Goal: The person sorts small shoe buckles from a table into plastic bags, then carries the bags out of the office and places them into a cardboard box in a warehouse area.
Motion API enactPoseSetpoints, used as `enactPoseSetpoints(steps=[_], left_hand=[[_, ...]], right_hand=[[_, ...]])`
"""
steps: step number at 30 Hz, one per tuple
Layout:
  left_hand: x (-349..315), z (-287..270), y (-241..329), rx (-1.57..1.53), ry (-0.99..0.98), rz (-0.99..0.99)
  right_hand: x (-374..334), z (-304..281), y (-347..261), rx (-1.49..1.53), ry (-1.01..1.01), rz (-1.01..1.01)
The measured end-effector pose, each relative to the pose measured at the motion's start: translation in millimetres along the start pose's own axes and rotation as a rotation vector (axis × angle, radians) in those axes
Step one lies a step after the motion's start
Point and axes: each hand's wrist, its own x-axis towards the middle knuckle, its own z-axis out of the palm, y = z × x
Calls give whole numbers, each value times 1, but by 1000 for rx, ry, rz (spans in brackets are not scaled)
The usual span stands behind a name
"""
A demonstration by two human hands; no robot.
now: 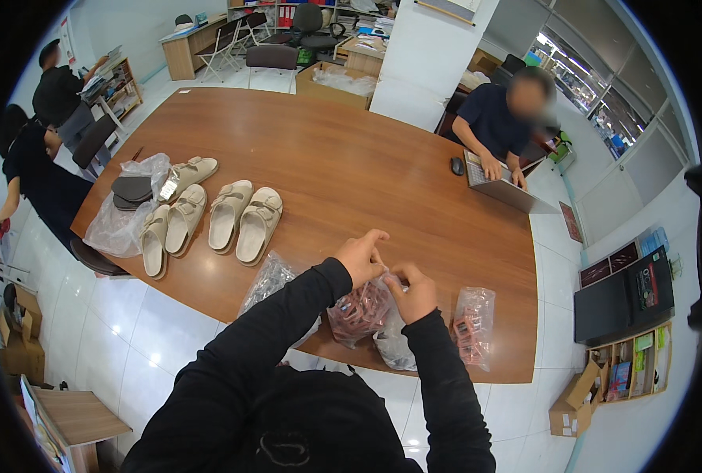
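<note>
Far left of the fingers (373,236), loose plastic: a crumpled clear bag (114,234) sprawls over the wooden tabletop (351,173), dark rounded pieces (132,189) at its upper end.
Footwear: beige sandals (259,230) with two straps sit left of the fingers and a little beyond them, well apart from the handwork.
Lower left of the fingers: a silvery bag (270,280) of grey contents lies partly hidden beneath the left sleeve (288,303).
Working pair, left: the left hand (356,260) stretches its forefinger rightward above the thumb, a gap between them; whether it grips any film cannot be told.
Center, just under the fingers: a reddish bag (359,315), clear film around red-brown pieces, hangs or rests on the person's side of both hands. Its long axis slants from the fingertips down and slightly left; its top corner sits nearest the right thumb.
Below the right fingers: a pale bag (396,348) bulges just beside the reddish one at the near edge.
Working pair, right: the right hand (416,292) brings thumb and forefinger almost together, apparently pinching the reddish bag's top edge.
Right of the fingers: a flat bag (472,327) of copper-colored parts lies apart, within easier reach of the right hand.
Upper right, beyond the fingers: a seated person (489,126) types at a laptop (497,189).
</note>
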Motion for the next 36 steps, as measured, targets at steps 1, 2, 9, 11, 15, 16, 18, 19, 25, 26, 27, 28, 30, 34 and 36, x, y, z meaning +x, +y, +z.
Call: enactPoseSetpoints(steps=[1,2,9,11,15,16,18,19,25,26,27,28,30,34,36], left_hand=[[-1,4,4,45,13,16],[-3,7,8,93,28,31],[-4,5,-1,-269,78,-209],[0,-2,-7,-108,-107,-241],[4,-3,-10,-75,-100,-70],[5,-1,-9,-23,-93,-14],[7,4,-9,134,6,72],[8,7,-9,217,51,115],[-4,4,-25,783,-57,175],[-8,4,-25,773,-60,157],[-8,2,-23,741,15,173],[-11,2,-19,702,-4,117],[-8,-4,-9,401,2,282],[-40,-31,-3,-68,81,331],[-79,-66,-25,60,406,265]], right_hand=[[2,0,0,-77,41,-32],[3,2,0,-139,70,-87],[9,13,-5,-302,293,-238],[8,14,-11,-268,376,-328],[10,7,-18,-465,280,-423],[11,5,-17,-486,248,-431],[12,2,-16,-515,198,-438],[11,2,-15,-522,180,-437],[-32,3,-27,-448,-14,-481],[-40,4,-30,-384,12,-534],[-44,1,-31,-506,-124,-421],[-47,3,-34,-466,-89,-328],[-40,7,-33,-395,22,-170],[-14,28,-29,-312,-66,-130],[-10,25,-23,-315,-37,-122]])
